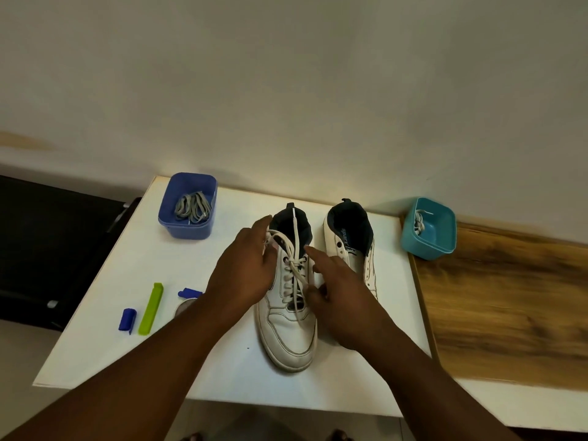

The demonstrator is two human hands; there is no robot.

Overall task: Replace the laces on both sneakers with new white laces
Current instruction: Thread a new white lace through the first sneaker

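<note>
A white sneaker [288,329] stands in the middle of the white table, toe towards me, with a white lace [294,268] threaded through its eyelets. One lace end lies up over the dark tongue. My left hand [245,272] rests against the sneaker's left side near the collar and pinches a loop of the lace by the top eyelet. My right hand [339,297] is at the sneaker's right side, forefinger stretched towards the upper eyelets, thumb pinching a lace strand that trails down to the toe. A second white sneaker [351,246] stands to the right with bare eyelets.
A blue tub [168,218] at the back left holds grey laces [192,206]. A teal tub [439,233] at the back right holds a white lace [418,222]. A green clip [151,308] and blue clips [127,319] lie at the left. A wooden surface [509,300] adjoins on the right.
</note>
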